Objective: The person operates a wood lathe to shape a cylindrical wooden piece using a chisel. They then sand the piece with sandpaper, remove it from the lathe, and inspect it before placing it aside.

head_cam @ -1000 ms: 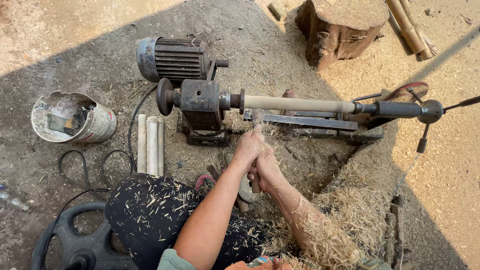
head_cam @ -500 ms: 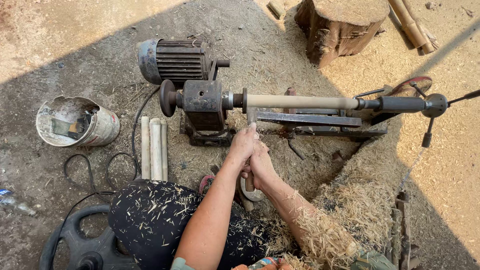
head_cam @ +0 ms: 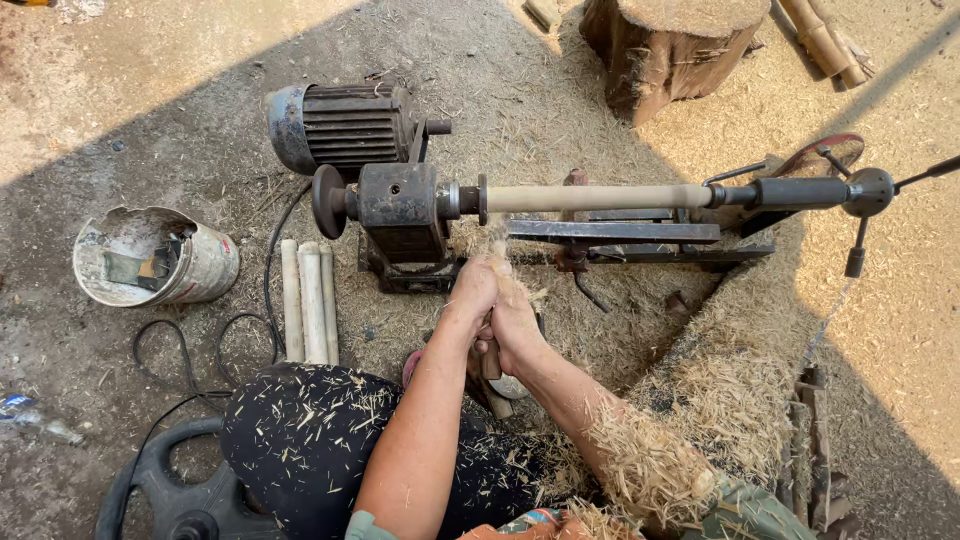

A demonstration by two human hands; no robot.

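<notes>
Battered white bucket (head_cam: 155, 257) lying on its side on the dirt floor (head_cam: 120, 120), left of the lathe (head_cam: 405, 212); bits of scrap and grime inside, hard to tell what exactly. Left hand (head_cam: 472, 290) and right hand (head_cam: 515, 318) bunched together just below the pale wooden spindle (head_cam: 598, 197) clamped in that lathe. Fingers (head_cam: 490, 328) of both curled tight around a wooden-handled turning tool (head_cam: 493, 365), tip buried in flying shavings up near the spindle, handle end poking out below the palms. Right forearm caked in shavings (head_cam: 650, 465). Three turned dowels (head_cam: 309, 300) lying side by side near the bucket.
</notes>
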